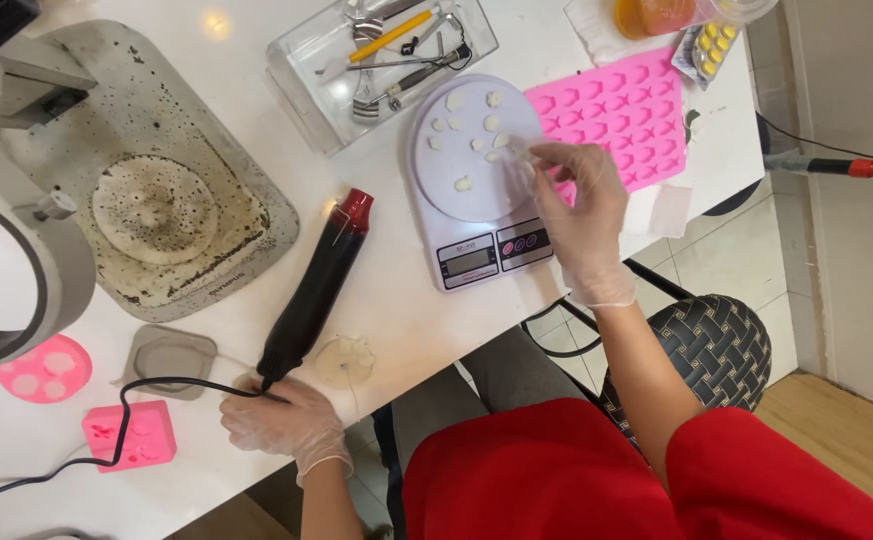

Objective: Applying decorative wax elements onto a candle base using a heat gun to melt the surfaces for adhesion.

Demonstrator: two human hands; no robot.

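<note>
The right hand (582,215), gloved, pinches a small clear piece in a narrow grip over the kitchen scale (477,180), whose round pan carries scattered white lumps (465,183). This looks like the weighing or picking step; the next move calls for a careful pinch so nothing scatters. The left hand (282,420) rests flat, grip loose, at the tail of the black heat tool (317,290) on the desk (397,320). Beyond lie a pink mould (627,110) and a clear tray (302,70) of metal tools.

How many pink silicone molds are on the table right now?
3: a large flat mold beside the kitchen scale, a round one at the left edge, and a small block mold near the left hand.
</note>
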